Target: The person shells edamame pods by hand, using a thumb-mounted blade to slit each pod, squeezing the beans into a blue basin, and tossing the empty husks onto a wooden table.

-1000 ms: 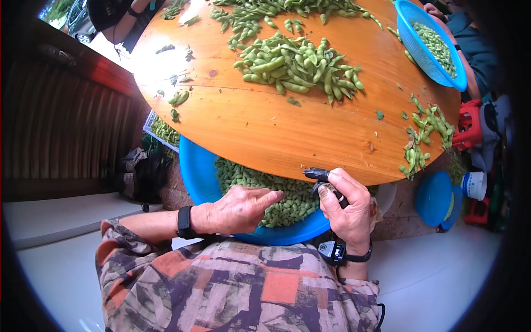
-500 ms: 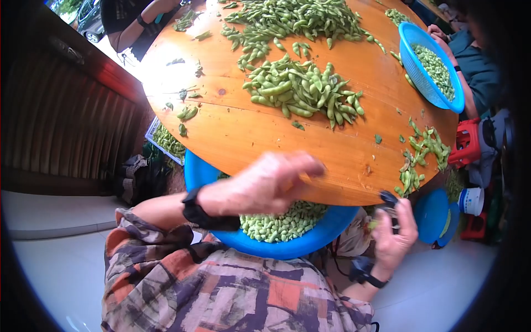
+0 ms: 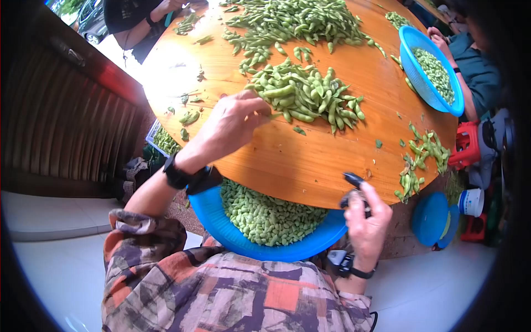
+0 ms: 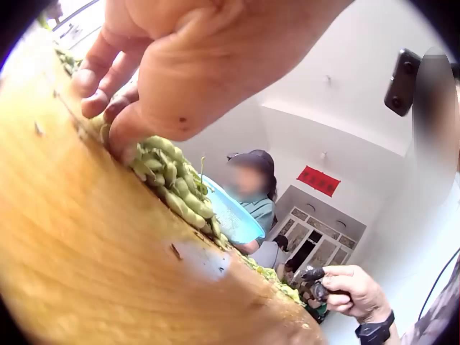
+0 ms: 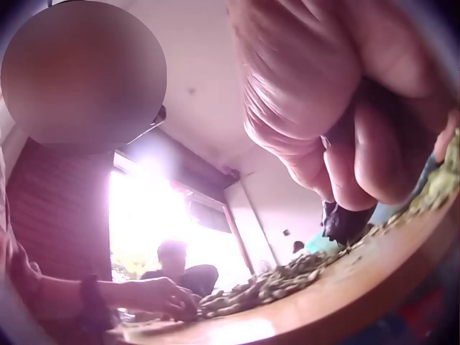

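Note:
My left hand (image 3: 224, 130) is at the near-left edge of a pile of green bean pods (image 3: 301, 91). In the left wrist view this hand (image 4: 194, 65) pinches a pod between thumb and fingers beside other pods (image 4: 176, 183). Off the table's near-right edge is my right hand (image 3: 366, 229), with black coverings on the index finger and thumb, whose tips stand apart. The right wrist view shows this hand (image 5: 316, 93) with its other fingers curled; no pod is visible in it. Below the table edge, a blue basin (image 3: 221, 224) contains shelled beans (image 3: 268, 218).
The round wooden table (image 3: 310, 166) bears a larger pod heap (image 3: 298, 22) farther back and scattered pods (image 3: 426, 152) at right. A blue basket (image 3: 409, 61) of beans tilts at the right edge. Other people sit around. A red stool (image 3: 466, 144) stands at right.
My left hand has moved from over the basin, up and across the table to the pod pile. My right hand has moved right, then slightly back left. More of the basin's beans show.

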A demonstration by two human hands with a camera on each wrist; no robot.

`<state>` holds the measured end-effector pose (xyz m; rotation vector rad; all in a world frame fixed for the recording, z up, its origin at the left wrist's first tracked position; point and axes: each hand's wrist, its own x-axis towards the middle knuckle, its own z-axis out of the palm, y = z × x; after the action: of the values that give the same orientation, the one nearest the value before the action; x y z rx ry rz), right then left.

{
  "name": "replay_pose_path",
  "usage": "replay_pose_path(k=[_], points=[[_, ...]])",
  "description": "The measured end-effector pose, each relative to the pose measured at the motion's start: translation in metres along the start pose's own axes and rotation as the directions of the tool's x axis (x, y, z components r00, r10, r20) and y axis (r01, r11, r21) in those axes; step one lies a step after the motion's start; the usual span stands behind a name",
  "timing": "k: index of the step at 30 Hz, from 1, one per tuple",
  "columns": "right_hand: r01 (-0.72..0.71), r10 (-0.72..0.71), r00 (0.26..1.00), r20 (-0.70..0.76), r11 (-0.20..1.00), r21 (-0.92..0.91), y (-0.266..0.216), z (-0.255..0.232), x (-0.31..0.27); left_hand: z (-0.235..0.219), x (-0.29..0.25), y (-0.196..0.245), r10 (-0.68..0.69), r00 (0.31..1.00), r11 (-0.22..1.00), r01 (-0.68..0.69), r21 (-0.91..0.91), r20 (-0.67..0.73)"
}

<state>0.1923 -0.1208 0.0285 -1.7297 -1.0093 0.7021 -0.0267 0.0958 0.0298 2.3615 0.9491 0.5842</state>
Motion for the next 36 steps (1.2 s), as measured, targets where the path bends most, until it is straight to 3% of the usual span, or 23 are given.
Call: replay_pose_path(k=[1, 2, 3, 5, 7, 10, 12, 16, 17, 18, 19, 20, 21, 22, 26, 28, 29, 31, 32, 33, 35, 36], points=[[-0.039, 0.034, 0.998, 0.047, 0.994, 0.104, -0.002, 0.011, 0.0, -0.002, -0.007, 0.015, -0.036, 0.998, 0.997, 0.039, -0.061, 0.046], [-0.108, 0.081, 0.989, 0.123, 0.967, 0.232, -0.005, 0.019, 0.0, 0.003, -0.017, 0.026, -0.18, 0.966, 0.889, 0.241, -0.39, 0.186], [-0.181, 0.115, 0.973, 0.203, 0.918, 0.352, -0.009, 0.027, 0.002, 0.009, -0.027, 0.036, -0.259, 0.896, 0.64, 0.439, -0.63, 0.361], [-0.258, 0.085, 0.943, 0.322, 0.797, 0.546, -0.011, 0.038, 0.004, 0.022, -0.039, 0.049, -0.191, 0.854, 0.414, 0.517, -0.749, 0.484], [-0.36, 0.083, 0.902, 0.424, 0.687, 0.632, -0.005, 0.04, 0.004, 0.034, -0.049, 0.055, -0.199, 0.859, 0.36, 0.511, -0.781, 0.471], [-0.31, 0.065, 0.921, 0.383, 0.716, 0.625, -0.003, 0.039, 0.005, 0.047, -0.056, 0.06, -0.215, 0.874, 0.42, 0.485, -0.767, 0.435], [-0.315, 0.072, 0.919, 0.389, 0.727, 0.61, -0.002, 0.038, 0.004, 0.056, -0.062, 0.063, -0.244, 0.917, 0.549, 0.398, -0.735, 0.315], [-0.329, 0.085, 0.911, 0.404, 0.738, 0.588, 0.003, 0.039, 0.006, 0.057, -0.065, 0.065, -0.258, 0.913, 0.561, 0.409, -0.72, 0.317], [-0.331, 0.086, 0.911, 0.404, 0.737, 0.589, 0.005, 0.039, 0.006, 0.058, -0.066, 0.062, -0.242, 0.902, 0.471, 0.432, -0.769, 0.358], [-0.387, 0.089, 0.892, 0.444, 0.658, 0.646, 0.008, 0.039, 0.007, 0.059, -0.066, 0.061, -0.222, 0.89, 0.376, 0.454, -0.808, 0.397], [-0.441, 0.088, 0.872, 0.482, 0.572, 0.692, 0.011, 0.039, 0.008, 0.059, -0.066, 0.061, -0.223, 0.89, 0.376, 0.456, -0.807, 0.399], [-0.443, 0.089, 0.871, 0.484, 0.571, 0.692, 0.014, 0.038, 0.009, 0.058, -0.066, 0.062, -0.186, 0.854, 0.136, 0.512, -0.848, 0.486], [-0.5, 0.086, 0.845, 0.528, 0.478, 0.722, 0.016, 0.038, 0.009, 0.057, -0.067, 0.063, -0.127, 0.819, -0.11, 0.549, -0.829, 0.559], [-0.553, 0.075, 0.817, 0.571, 0.381, 0.741, 0.017, 0.038, 0.01, 0.062, -0.069, 0.058, -0.059, 0.828, -0.2, 0.538, -0.819, 0.558], [-0.531, 0.07, 0.824, 0.563, 0.444, 0.722, 0.016, 0.037, 0.009, 0.065, -0.07, 0.065, -0.108, 0.814, -0.204, 0.544, -0.814, 0.571], [-0.279, 0.064, 0.921, 0.384, 0.796, 0.538, 0.01, 0.041, 0.006, 0.07, -0.071, 0.068, -0.159, 0.868, 0.084, 0.486, -0.87, 0.47], [-0.281, 0.066, 0.921, 0.385, 0.795, 0.537, 0.008, 0.043, 0.003, 0.069, -0.071, 0.07, -0.16, 0.867, 0.083, 0.487, -0.869, 0.471], [-0.002, -0.098, 0.967, 0.236, 0.92, 0.391, 0.004, 0.046, -0.001, 0.064, -0.071, 0.074, -0.212, 0.924, 0.538, 0.381, -0.752, 0.317], [-0.109, -0.01, 0.965, 0.261, 0.892, 0.44, 0.0, 0.044, -0.002, 0.063, -0.071, 0.073, -0.166, 0.955, 0.658, 0.292, -0.694, 0.245], [-0.11, -0.01, 0.965, 0.262, 0.892, 0.439, 0.0, 0.044, -0.002, 0.06, -0.069, 0.072, -0.167, 0.955, 0.657, 0.293, -0.695, 0.245], [-0.286, 0.117, 0.939, 0.322, 0.788, 0.546, 0.001, 0.042, -0.002, 0.05, -0.065, 0.072, -0.165, 0.907, 0.614, 0.402, -0.679, 0.388], [-0.286, 0.116, 0.939, 0.324, 0.788, 0.545, 0.001, 0.042, -0.003, 0.049, -0.065, 0.072, -0.208, 0.879, 0.605, 0.46, -0.65, 0.429]])
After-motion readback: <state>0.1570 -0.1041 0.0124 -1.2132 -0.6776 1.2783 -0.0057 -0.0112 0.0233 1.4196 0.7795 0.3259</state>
